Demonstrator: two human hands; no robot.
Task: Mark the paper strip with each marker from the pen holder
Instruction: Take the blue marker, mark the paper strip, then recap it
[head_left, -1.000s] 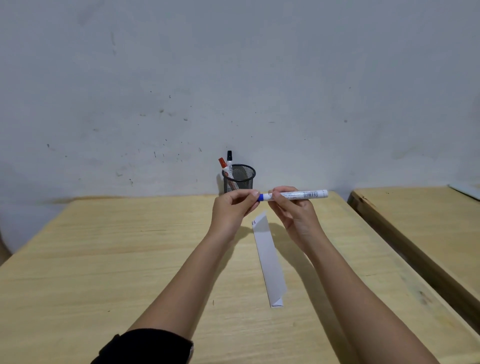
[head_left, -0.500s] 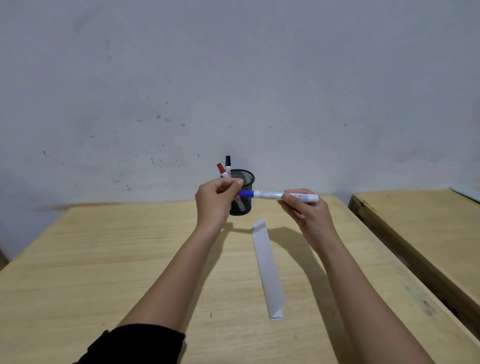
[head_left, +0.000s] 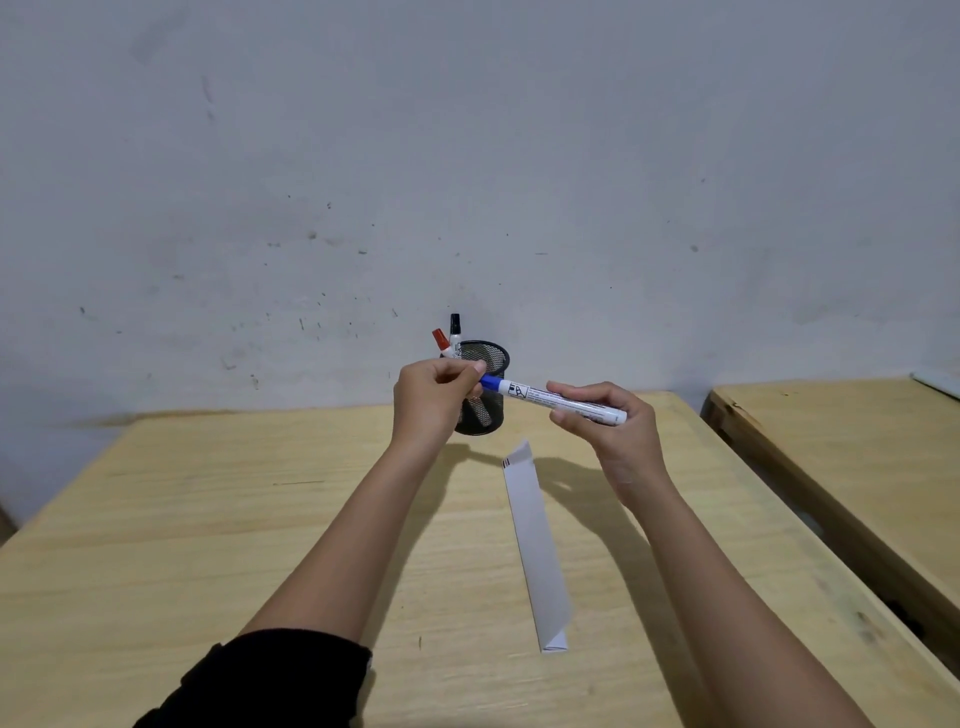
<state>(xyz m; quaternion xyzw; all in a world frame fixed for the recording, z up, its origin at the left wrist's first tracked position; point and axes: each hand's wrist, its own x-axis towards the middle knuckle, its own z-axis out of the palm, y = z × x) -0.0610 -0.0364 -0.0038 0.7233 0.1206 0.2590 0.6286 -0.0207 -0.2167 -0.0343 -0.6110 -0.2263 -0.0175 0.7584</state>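
Observation:
A blue marker (head_left: 558, 401) with a white barrel is held level above the wooden table (head_left: 208, 519). My right hand (head_left: 605, 426) grips its barrel. My left hand (head_left: 434, 395) pinches the blue cap end. Behind my left hand stands a black mesh pen holder (head_left: 491, 364) with a red-capped marker (head_left: 440, 339) and a black-capped marker (head_left: 455, 328) leaning in it. A long white paper strip (head_left: 535, 545) lies flat on the table in front of the holder, with short dark marks at its far end.
A second wooden table (head_left: 857, 457) stands to the right, across a narrow gap. A grey wall rises directly behind the pen holder. A black sleeve (head_left: 260, 680) covers my left upper arm.
Both hands have shifted left and away from me, toward the pen holder, carrying the marker. The marker's right end has dropped slightly. My left hand still pinches the cap end.

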